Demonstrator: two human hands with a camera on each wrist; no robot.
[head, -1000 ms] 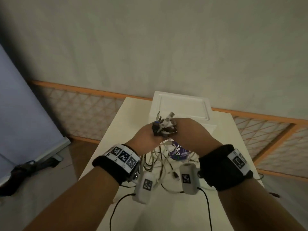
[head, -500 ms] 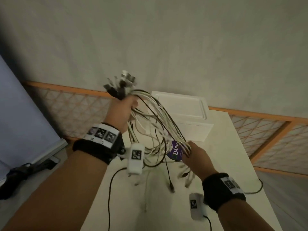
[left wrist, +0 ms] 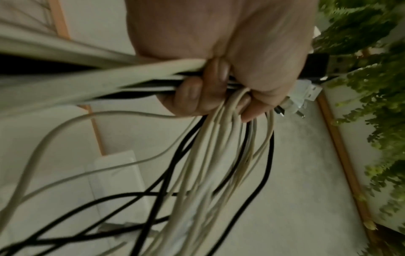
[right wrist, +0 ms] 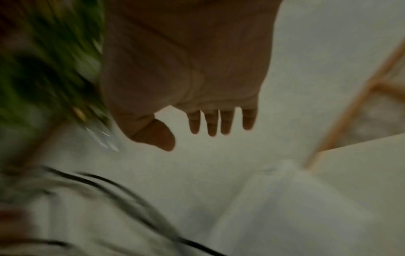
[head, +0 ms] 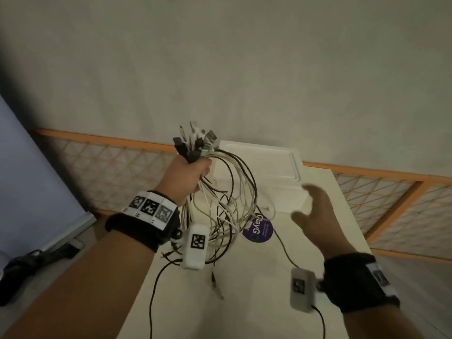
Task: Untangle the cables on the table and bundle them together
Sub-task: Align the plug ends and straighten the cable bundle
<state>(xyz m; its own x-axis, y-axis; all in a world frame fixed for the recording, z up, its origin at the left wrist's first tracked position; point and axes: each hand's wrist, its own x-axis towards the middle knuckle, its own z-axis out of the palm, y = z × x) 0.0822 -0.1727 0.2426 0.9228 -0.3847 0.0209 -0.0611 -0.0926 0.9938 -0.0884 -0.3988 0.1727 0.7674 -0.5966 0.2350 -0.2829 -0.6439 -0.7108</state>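
Observation:
My left hand [head: 189,176] is raised above the table and grips a bunch of white and black cables [head: 232,192] just below their plugs [head: 195,140], which fan out above my fist. The loops hang down to the table [head: 244,302]. In the left wrist view my curled fingers [left wrist: 192,93] clamp the cables [left wrist: 219,155]. My right hand [head: 315,214] hovers to the right of the hanging loops, fingers spread and holding nothing; the right wrist view shows its fingers [right wrist: 211,123] straight, blurred by motion.
A purple round sticker [head: 259,232] lies on the table beneath the loops. A white box with a lid [head: 269,167] stands at the far end. An orange-framed lattice fence [head: 391,192] runs behind, with a blue panel [head: 29,179] at left.
A second ago both hands held the plug ends together low over the table. The left hand has since lifted the bunch, and the right hand has let go of the loops and opened.

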